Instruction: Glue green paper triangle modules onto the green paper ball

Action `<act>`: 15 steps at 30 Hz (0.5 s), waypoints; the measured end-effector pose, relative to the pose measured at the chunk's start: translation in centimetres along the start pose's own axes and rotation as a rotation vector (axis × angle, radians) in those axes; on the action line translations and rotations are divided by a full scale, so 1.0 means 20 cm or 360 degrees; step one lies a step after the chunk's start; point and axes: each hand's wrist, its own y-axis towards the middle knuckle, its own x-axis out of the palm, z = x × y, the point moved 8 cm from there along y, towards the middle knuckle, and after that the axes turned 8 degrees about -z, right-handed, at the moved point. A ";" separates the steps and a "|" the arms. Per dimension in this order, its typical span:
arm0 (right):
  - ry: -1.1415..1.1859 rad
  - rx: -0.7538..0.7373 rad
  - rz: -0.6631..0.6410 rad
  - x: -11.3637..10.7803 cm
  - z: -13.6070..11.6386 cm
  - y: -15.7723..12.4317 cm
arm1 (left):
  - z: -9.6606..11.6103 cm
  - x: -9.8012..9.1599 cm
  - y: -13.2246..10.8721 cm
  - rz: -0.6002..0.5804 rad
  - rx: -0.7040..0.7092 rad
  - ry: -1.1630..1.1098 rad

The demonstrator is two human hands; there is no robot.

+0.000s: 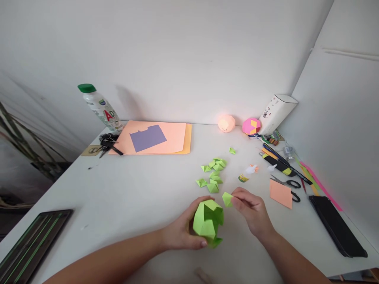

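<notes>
My left hand [189, 230] is wrapped around a partly built green origami ball [204, 221], whose open, hollow side faces right. Between the thumb and fingers of my right hand [248, 207] is a single folded green paper piece [227, 199], held just right of the ball and apart from it. Beyond my hands lie several more folded green paper pieces [213, 186] in a loose cluster on the white table [142, 189]. One more green piece [232, 150] sits alone farther back. A small glue bottle [244, 177] lies on its side beyond my right hand.
At the back stand a peach paper ball [226, 124], a pink and yellow ball [251, 126] and a white box [278, 112]. Scissors [286, 182], peach notes [280, 194] and a black case [337, 227] lie right. Leftward are paper sheets [174, 138], a bottle [102, 108] and keys [108, 144].
</notes>
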 end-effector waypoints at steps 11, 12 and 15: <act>0.0553 0.0543 -0.0310 0.17 0.09 -0.05 | -0.03 -0.08 -0.04 0.0177 0.0018 0.0063; 0.0615 0.0606 -0.0305 0.17 0.11 -0.05 | -0.04 -0.08 -0.04 0.0175 0.0016 0.0058; 0.0730 0.0707 -0.0296 0.18 0.16 -0.07 | -0.03 -0.08 -0.04 0.0185 0.0052 0.0121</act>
